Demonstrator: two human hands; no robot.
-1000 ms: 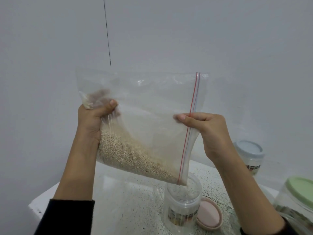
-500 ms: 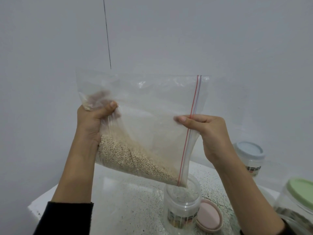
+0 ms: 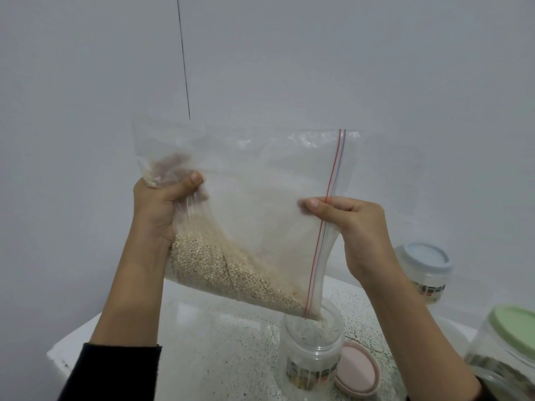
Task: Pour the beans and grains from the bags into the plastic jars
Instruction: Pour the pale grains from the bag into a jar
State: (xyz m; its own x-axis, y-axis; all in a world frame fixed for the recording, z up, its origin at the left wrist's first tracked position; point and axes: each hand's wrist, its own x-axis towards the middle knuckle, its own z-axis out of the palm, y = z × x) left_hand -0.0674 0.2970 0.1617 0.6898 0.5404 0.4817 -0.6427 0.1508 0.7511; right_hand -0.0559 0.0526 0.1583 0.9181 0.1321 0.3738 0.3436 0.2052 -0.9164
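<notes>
Here, both hands are holding a clear zip bag (image 3: 260,198) up in front of a pale wall (image 3: 376,68). The left hand (image 3: 162,209) is gripping the closed bottom end of the bag, its fingers curling round a bunched corner with the thumb lying across the front; a few grains are sitting trapped in the fold just above that fist. The right hand (image 3: 356,227) is pinching the bag at its zip strip (image 3: 327,215), thumb in front and fingers curling behind the plastic, so the red and blue lines are running above and below this grip.

The grains (image 3: 220,267) are lying below and between the two grips, banking up under the left hand and sloping down toward the bag's mouth, which is hanging well below the right hand's pinch. That lower corner of the mouth is dipping into the top of an open jar (image 3: 312,351), and some grains are showing inside the jar's neck.

Just beside the jar, on the side under the right forearm, a pink lid (image 3: 359,371) is lying on the speckled table (image 3: 220,342). Farther out past the right wrist, a jar with a blue lid (image 3: 422,256) is standing, and a larger jar with a green lid (image 3: 515,325) is sitting nearer the camera at the frame's edge.
</notes>
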